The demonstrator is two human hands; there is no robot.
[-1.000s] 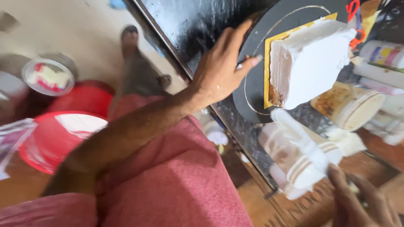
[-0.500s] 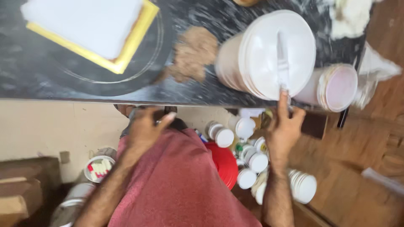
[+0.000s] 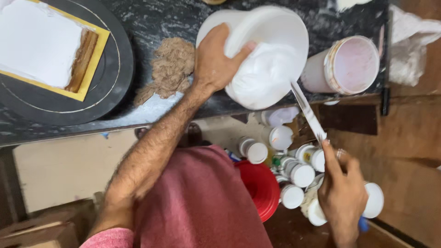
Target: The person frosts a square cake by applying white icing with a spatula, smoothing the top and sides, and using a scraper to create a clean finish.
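The left hand (image 3: 216, 62) grips the rim of a white tub (image 3: 262, 55), tipped on its side at the front edge of the dark marble worktop (image 3: 151, 18). The right hand (image 3: 342, 193) is closed on the handle of a long flat knife (image 3: 308, 112), its tip inside the white cream (image 3: 264, 76). It looks like cream is being scooped out; drawing it clear would need a steady, level blade. Left sits an iced cake (image 3: 43, 43) on a black turntable (image 3: 108, 87), with brown crumbs (image 3: 170, 66) between. Small white-lidded jars (image 3: 294, 174) crowd the floor below.
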